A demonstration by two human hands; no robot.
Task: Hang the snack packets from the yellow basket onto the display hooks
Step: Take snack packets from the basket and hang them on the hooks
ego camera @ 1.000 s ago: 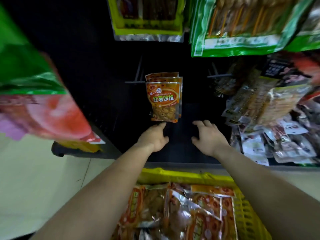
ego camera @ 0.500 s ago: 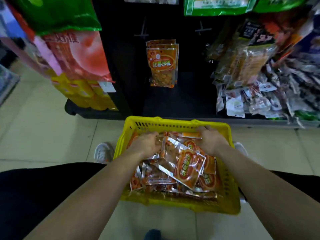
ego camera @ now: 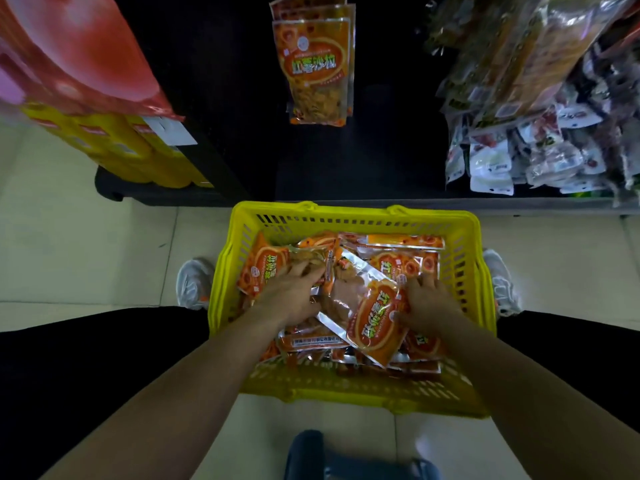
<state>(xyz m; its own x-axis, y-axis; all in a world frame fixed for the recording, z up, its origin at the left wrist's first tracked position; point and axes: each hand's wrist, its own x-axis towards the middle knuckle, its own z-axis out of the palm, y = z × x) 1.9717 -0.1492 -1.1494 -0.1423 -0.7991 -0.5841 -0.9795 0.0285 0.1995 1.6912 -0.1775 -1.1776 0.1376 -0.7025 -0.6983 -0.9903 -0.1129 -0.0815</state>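
Yellow plastic forms the basket [ego camera: 346,211], which stands on the tiled floor [ego camera: 86,244] at the centre of the frame, between two pale shoes [ego camera: 194,282]. Orange snack packets [ego camera: 405,261] fill it in a loose heap. The left hand [ego camera: 294,292] lies on the left of the heap with its fingers [ego camera: 306,268] bent down among the packets; whether they pinch one cannot be told. The right hand [ego camera: 429,306] grips the right edge of the top packet [ego camera: 374,323], which lies tilted across the pile. Three hung packets [ego camera: 315,64] of the same kind dangle against the dark display at upper centre.
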